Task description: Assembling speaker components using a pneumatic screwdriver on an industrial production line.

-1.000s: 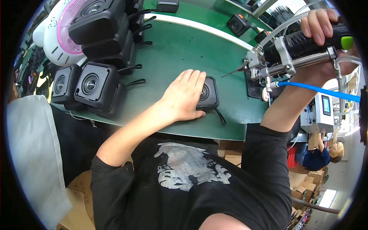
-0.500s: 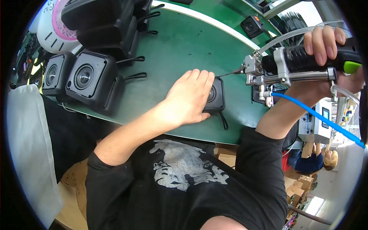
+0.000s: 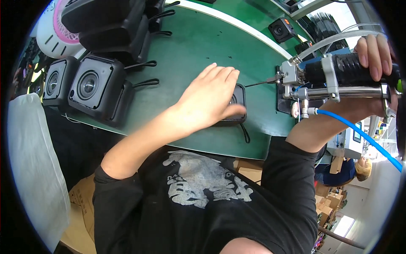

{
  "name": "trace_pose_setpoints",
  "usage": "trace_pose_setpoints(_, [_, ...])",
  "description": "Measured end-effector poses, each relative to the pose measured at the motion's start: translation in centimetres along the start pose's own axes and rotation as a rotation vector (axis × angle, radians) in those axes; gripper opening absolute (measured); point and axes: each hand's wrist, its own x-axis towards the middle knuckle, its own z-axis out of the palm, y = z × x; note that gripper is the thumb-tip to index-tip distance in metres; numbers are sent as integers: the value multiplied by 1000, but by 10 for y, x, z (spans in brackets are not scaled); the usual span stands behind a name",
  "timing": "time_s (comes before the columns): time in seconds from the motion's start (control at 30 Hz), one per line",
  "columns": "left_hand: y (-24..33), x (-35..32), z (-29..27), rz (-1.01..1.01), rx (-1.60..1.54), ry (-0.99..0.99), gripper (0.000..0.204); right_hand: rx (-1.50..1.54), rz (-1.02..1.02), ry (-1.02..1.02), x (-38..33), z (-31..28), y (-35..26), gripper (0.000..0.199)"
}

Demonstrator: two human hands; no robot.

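Black speaker boxes: two square units (image 3: 99, 89) at far left of the green worktop (image 3: 190, 55), cone faces up, cords trailing right; more dark housings (image 3: 110, 23) stacked behind them.
Pink-white fan: round thing (image 3: 57, 29) at top-left rim, not involved.
Left hand: left hand (image 3: 209, 99) lies flat, palm down, on the small black speaker (image 3: 237, 106); fingers spread over its top, thumb along the near edge. Grip is a press-down hold, not a wrap.
Work piece: small black speaker sits near the front edge of the worktop, mostly hidden under the hand; only the right side and a cord loop (image 3: 245, 133) show.
Screwdriver bit: thin bit (image 3: 260, 82) points left toward the speaker's upper right corner, tip just beside it; cannot tell if it touches.
Right hand: right hand (image 3: 374, 55) wrapped tight round the black barrel of the pneumatic screwdriver (image 3: 334, 76); grip closed on the tool, held roughly level above the worktop.
Blue air hose: hose (image 3: 359, 135) runs from tool base down to the right, slack.
Far speaker: another small unit (image 3: 280, 29) at the back edge, well apart.
Doing it well (judgement): keep the palm heavy so the box cannot spin; keep fingertips clear of the corner where the bit lands; square the bit to the screw before triggering; watch the hose does not drag the tool off line.
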Motion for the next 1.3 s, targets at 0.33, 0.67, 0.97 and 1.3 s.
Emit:
trace_pose_setpoints(0.33, [-9, 22, 12, 81, -41, 159, 10, 20, 9, 4, -5, -29, -16, 54])
trace_pose_setpoints(0.67, [5, 17, 4, 45, 65, 84, 37, 25, 25, 17, -9, -31, -12, 52])
trace_pose_setpoints(0.97, [6, -9, 2, -8, 67, -140, 98, 57, 49, 2, -4, -46, -6, 52])
trace_pose_setpoints(1.3, [8, -10, 9, -28, 171, -139, 93, 40, 189, -16, 6, 27, 38, 47])
